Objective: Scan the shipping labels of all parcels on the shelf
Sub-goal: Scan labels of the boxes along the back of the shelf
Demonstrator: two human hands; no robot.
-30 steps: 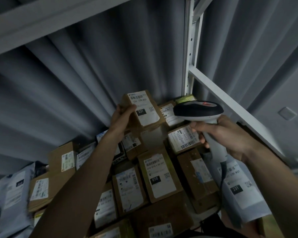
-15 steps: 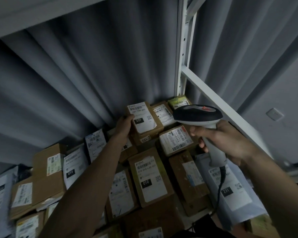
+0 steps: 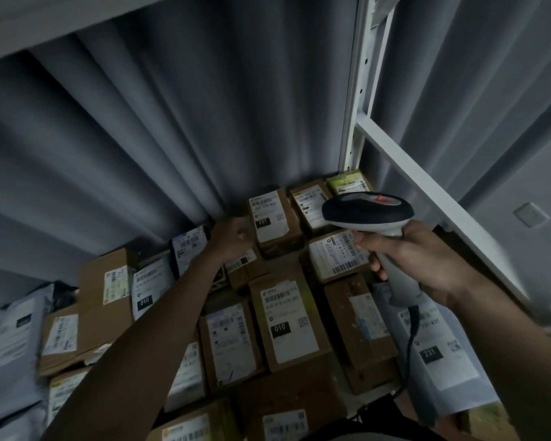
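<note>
Right hand [image 3: 427,265] grips the scanner [image 3: 368,211], aimed over the parcels. Left hand [image 3: 233,241], fingers loose and blurred, hangs beside the 231 box [image 3: 272,222] lying on the shelf [image 3: 427,198], which is packed with labelled boxes.

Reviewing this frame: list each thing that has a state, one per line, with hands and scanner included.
Left hand: open, fingers loose beside the 231 box, not gripping it.
Right hand: grips the scanner's handle.
Scanner: held up, head pointing left over the parcels, cable hanging.
231 box: lying on the shelf, label up.
010 box: flat, label up, untouched.
</note>
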